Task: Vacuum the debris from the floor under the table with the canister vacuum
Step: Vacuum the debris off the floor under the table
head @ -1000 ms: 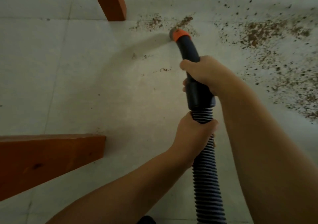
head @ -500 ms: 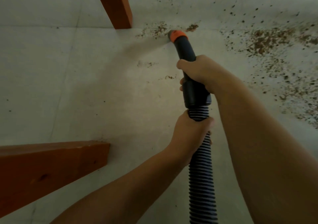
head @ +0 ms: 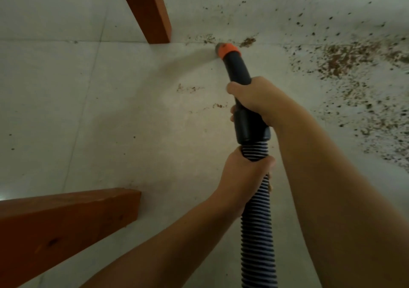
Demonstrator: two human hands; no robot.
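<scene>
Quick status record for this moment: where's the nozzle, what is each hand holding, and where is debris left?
nozzle: orange tip at the floor, beside the far table leg
right hand: grips the dark handle
left hand: grips the ribbed hose
debris near tip: small clump just right of it
debris heavy: large patch to the right
debris light: specks left of handle
near table leg: lower left

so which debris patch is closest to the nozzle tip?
The small brown clump just right of the orange nozzle tip, along the floor seam. The big dense patch lies farther right; the faint specks sit nearer the person, left of the wand.
</scene>
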